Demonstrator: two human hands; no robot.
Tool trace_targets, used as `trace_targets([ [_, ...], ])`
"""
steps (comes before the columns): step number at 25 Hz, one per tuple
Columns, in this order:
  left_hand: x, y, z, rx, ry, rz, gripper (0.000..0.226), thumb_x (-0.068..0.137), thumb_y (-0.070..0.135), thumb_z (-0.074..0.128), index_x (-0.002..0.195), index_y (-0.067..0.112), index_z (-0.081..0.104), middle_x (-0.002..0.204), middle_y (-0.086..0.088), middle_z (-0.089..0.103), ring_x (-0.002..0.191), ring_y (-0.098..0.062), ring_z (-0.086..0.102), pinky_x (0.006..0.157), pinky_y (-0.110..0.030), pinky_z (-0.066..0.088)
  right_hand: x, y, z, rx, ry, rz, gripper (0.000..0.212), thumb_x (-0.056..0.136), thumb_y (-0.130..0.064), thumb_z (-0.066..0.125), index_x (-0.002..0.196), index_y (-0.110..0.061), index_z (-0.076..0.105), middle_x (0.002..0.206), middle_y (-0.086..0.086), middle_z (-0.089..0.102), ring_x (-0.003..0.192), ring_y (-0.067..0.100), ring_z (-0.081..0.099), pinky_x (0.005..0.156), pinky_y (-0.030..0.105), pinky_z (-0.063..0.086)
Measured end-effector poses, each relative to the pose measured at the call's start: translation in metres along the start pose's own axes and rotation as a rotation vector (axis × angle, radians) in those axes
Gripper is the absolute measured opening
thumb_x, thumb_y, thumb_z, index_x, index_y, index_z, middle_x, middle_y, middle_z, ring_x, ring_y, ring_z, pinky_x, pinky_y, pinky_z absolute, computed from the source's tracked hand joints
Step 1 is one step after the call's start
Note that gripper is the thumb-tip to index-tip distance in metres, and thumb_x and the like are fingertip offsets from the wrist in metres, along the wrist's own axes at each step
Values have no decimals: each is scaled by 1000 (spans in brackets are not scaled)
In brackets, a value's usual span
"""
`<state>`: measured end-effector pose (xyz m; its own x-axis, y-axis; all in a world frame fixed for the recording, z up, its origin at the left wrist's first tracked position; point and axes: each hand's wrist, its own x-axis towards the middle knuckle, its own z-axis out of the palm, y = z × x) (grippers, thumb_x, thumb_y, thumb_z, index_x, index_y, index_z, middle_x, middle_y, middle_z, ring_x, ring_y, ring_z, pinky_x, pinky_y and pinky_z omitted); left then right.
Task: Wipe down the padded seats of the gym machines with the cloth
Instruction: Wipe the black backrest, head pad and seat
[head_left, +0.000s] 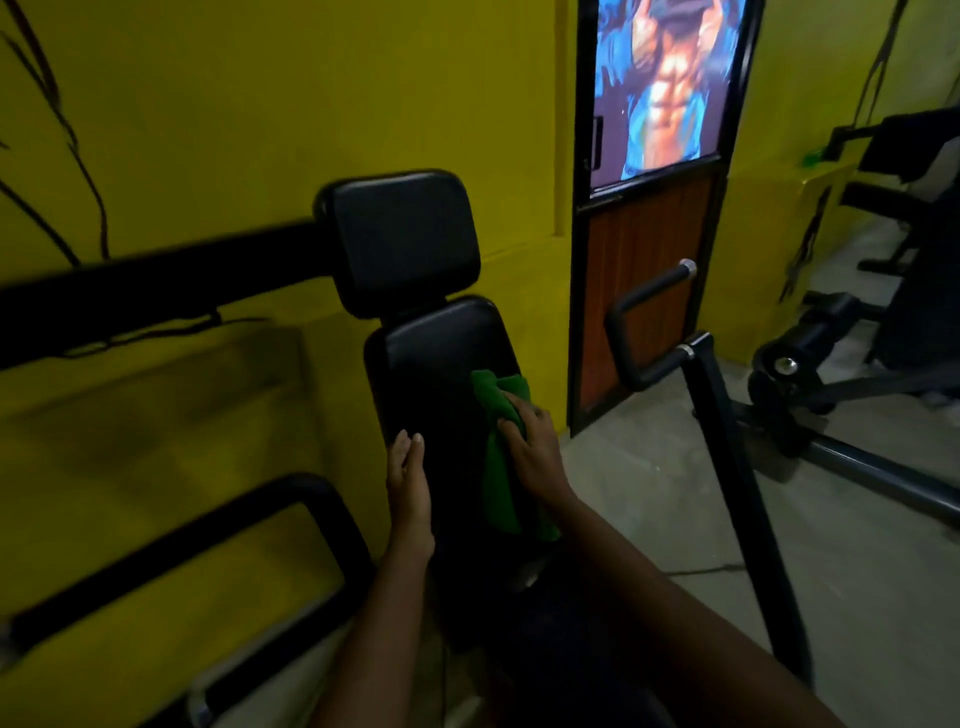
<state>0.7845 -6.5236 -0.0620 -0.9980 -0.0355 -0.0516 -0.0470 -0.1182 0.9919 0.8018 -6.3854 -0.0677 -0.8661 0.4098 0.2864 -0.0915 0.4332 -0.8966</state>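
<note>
A long black padded seat back stands in the middle of the view, with a square black headrest pad above it. My right hand presses a green cloth against the right side of the long pad; the cloth hangs down below the hand. Fingers straight and together, my left hand lies flat on the pad's left edge and holds nothing.
Black machine arms and a looped frame run along the yellow wall on the left. A black handle bar and post stand right of the pad. A door with a poster is behind. More machines stand at far right on the concrete floor.
</note>
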Motion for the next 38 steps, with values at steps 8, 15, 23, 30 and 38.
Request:
trace_targets([
  [8, -119, -112, 25, 82, -25, -299, 48, 100, 34, 37, 144, 17, 32, 151, -4, 32, 139, -23, 31, 105, -33, 28, -108, 110, -95, -140, -141, 210, 40, 96, -20, 47, 136, -20, 46, 123, 19, 48, 114, 32, 47, 96, 32, 36],
  [15, -150, -233, 37, 185, 18, -566, 52, 100, 28, 39, 146, 7, 29, 151, -11, 31, 137, -28, 33, 108, -37, 30, -157, 211, -107, -502, -374, 318, 53, 84, -42, 32, 135, -34, 44, 144, 13, 35, 124, 38, 39, 101, 44, 37],
  [23, -136, -350, 56, 61, 321, -751, 59, 99, 39, 36, 149, 10, 21, 155, -12, 21, 140, -30, 28, 108, -40, 29, -198, 302, -52, -1017, -865, 10, 49, 73, -49, 35, 116, -48, 58, 127, 0, 60, 106, 30, 61, 84, 46, 51],
  [30, -92, -409, 77, -182, 586, -776, 97, 67, 88, 36, 141, 26, 39, 144, -7, 44, 125, -29, 49, 103, -46, 42, -155, 345, -18, -980, -815, -359, 43, 81, -53, 37, 122, -51, 50, 132, 2, 55, 108, 31, 55, 82, 47, 48],
  [38, -91, -423, 87, 81, 707, -699, 68, 87, 68, 34, 137, 23, 44, 138, -12, 50, 118, -36, 53, 98, -48, 45, -40, 380, 33, -980, -924, -228, 70, 76, -61, 5, 139, -48, 31, 150, 6, 28, 130, 34, 28, 99, 47, 26],
])
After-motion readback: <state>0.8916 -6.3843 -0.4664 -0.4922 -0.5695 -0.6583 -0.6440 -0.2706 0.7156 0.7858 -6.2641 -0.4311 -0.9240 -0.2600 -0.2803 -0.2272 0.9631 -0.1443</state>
